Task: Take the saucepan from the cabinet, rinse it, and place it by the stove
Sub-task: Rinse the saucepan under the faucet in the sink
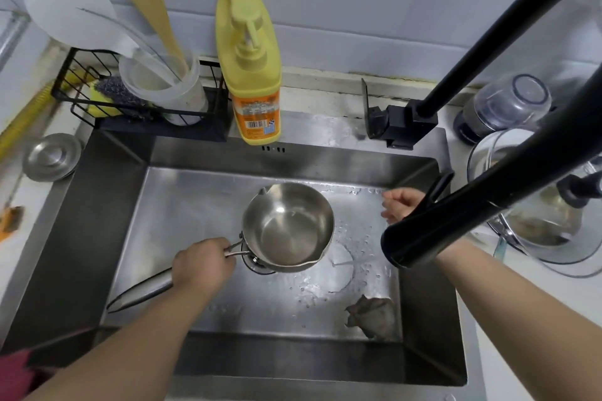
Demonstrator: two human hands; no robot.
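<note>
saucepan (288,226) is hanging low inside the sink (97,205), the left hand (202,265) gripping its handle just behind it. the right hand (402,205) is hovering open-fingered beside the black faucet (456,225), basin floor lying open around the pan.

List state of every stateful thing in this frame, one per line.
saucepan: upright over the sink, held by its handle, a little water inside
left hand: closed on the saucepan handle
right hand: open, empty, partly hidden behind the faucet spout
faucet: no water stream visible
soap bottle: upright on the sink's back ledge
rag: crumpled in the sink corner
</note>
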